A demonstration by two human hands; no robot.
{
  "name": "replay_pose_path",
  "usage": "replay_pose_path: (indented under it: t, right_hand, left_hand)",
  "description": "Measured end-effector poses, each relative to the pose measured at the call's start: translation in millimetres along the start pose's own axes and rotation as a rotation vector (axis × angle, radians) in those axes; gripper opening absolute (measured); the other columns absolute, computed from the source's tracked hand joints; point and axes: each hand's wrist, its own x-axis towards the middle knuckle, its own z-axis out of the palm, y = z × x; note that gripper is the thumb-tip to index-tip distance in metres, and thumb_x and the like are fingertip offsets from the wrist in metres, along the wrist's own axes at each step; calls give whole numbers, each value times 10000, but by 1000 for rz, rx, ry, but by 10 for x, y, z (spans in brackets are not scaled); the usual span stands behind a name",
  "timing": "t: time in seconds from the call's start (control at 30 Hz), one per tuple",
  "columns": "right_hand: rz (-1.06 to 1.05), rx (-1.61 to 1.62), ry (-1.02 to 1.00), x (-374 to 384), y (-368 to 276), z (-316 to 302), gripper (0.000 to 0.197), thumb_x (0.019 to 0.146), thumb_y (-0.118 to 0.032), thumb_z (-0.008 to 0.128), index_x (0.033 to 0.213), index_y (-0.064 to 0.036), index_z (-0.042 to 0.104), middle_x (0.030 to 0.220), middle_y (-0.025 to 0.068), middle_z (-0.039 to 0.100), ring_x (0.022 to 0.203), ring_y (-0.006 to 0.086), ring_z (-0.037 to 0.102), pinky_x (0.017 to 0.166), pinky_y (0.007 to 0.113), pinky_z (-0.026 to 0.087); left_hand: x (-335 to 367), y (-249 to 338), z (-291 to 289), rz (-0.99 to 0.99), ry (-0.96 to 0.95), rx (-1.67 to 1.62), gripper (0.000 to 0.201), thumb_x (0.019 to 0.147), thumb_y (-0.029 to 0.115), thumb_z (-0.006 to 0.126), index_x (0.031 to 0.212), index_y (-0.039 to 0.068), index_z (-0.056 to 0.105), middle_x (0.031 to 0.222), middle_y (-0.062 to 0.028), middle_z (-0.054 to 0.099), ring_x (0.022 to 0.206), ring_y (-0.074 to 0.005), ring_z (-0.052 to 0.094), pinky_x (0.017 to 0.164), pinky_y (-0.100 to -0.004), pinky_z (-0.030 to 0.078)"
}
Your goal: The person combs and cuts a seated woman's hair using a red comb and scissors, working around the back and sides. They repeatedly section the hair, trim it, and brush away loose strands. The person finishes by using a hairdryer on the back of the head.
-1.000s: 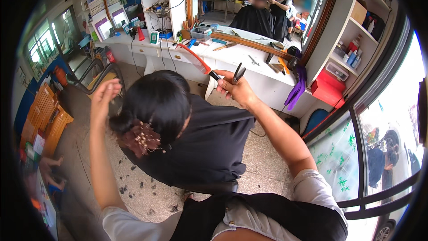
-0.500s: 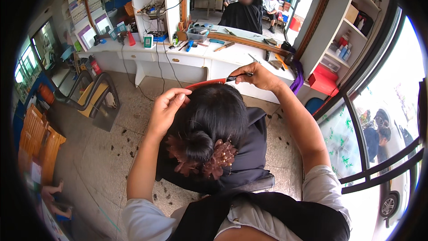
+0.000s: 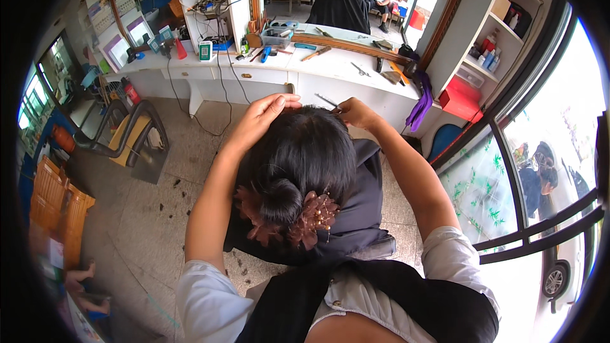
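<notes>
A seated person's head with dark hair (image 3: 308,146) is right in front of me, tied in a bun (image 3: 279,200) with brown flower ornaments (image 3: 311,219) below it. A black cape (image 3: 359,197) covers the person's body. My left hand (image 3: 264,117) lies at the front left of the hair, fingers stretched out over the forehead side; the fingertips are partly hidden. At the front right, my right hand (image 3: 357,114) is closed on a slim dark-and-metal tool (image 3: 326,100), which points up and left. Its exact kind cannot be made out.
Ahead runs a white counter (image 3: 330,62) with scissors (image 3: 360,70), combs and cords, under a framed mirror (image 3: 330,9). A black-armed chair (image 3: 127,130) stands left and a wooden bench (image 3: 54,203) farther left. Shelves and a glass door are at right. Hair clippings dot the floor.
My right hand has turned and moved slightly down, its tool now pointing upward. My left hand has moved up and right onto the front hair. A red strip seen along the forehead no longer shows.
</notes>
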Motion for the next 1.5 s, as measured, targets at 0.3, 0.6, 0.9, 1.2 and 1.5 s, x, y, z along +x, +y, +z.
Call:
replay_pose_path:
  t: [0.3,0.6,0.9,1.2,1.5]
  right_hand:
    - [-57,349,259,-1354,-770,-218,284,925,-160,524,1162,-9,563,634,-32,518,523,36,426,470,189,323]
    - [95,369,220,-1468,-206,70,290,898,-123,548,1147,24,573,627,-17,543,514,35,449,451,180,323]
    - [-16,453,282,-1235,-553,-107,262,885,-165,587,1064,23,628,630,-6,576,528,41,471,470,187,352]
    - [179,519,356,-1154,-252,-92,249,886,-168,582,1034,26,632,619,0,562,509,46,455,447,190,338]
    - [234,586,330,-1405,-109,71,245,896,-144,559,1059,30,620,627,-5,555,515,44,453,453,175,328]
  left_hand:
    - [-43,-385,-347,-102,276,166,317,951,281,465,1003,6,614,885,-49,621,796,-107,541,733,-242,436]
    - [-94,-340,-433,-290,-126,249,159,899,159,552,885,7,595,815,6,596,756,-66,511,703,-228,424]
    - [10,-219,-159,-86,-68,75,121,903,126,545,874,14,581,820,9,573,816,-48,502,744,-206,417]
    - [-7,-296,-402,-40,137,96,138,902,133,535,930,18,606,870,-7,602,848,-90,534,793,-235,424]
    - [52,-563,-422,-217,-58,202,194,913,183,530,867,5,593,779,9,593,735,-66,521,715,-222,435]
